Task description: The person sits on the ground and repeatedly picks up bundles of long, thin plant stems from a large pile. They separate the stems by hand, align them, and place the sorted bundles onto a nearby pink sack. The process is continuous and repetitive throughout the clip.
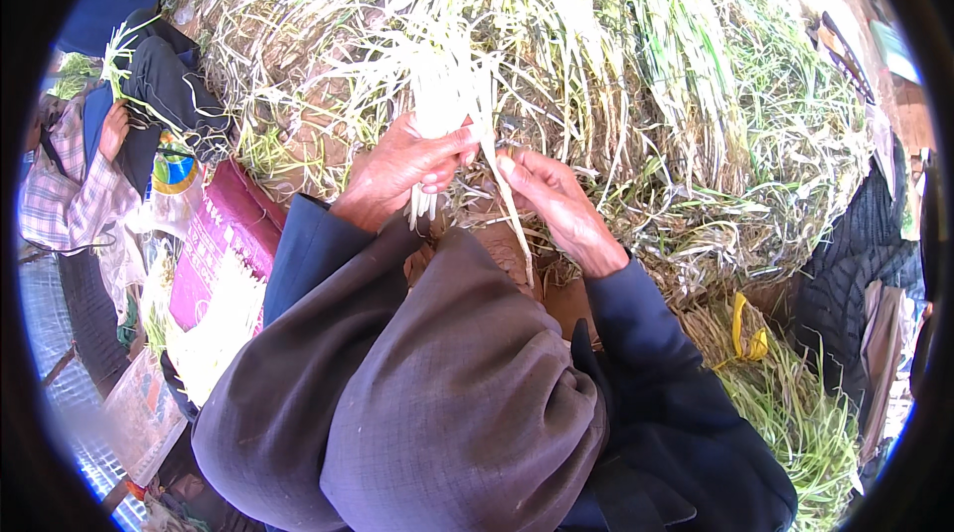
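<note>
My left hand point(412, 159) is closed around a bunch of pale leafy stalks point(440, 96), its cut-looking white lower ends showing below the fingers. The bunch is overexposed, so its detail is lost. One long single stalk point(505, 197) runs down past the left thumb tip, with a thin brownish lower end hanging above the ground between my knees. At the side of that stalk, my right hand point(555, 200) has its fingers curled, thumb and forefinger tips close together. Whether they pinch the stalk or a strip of it is unclear.
A broad heap of long green stalks point(671, 85) lies in front. Left are a magenta printed bag point(216, 234), a pile of trimmed stalks point(223, 331) and a seated person point(89, 159) holding stalks. Right lies a bundle point(790, 398) with a yellow tie point(745, 334).
</note>
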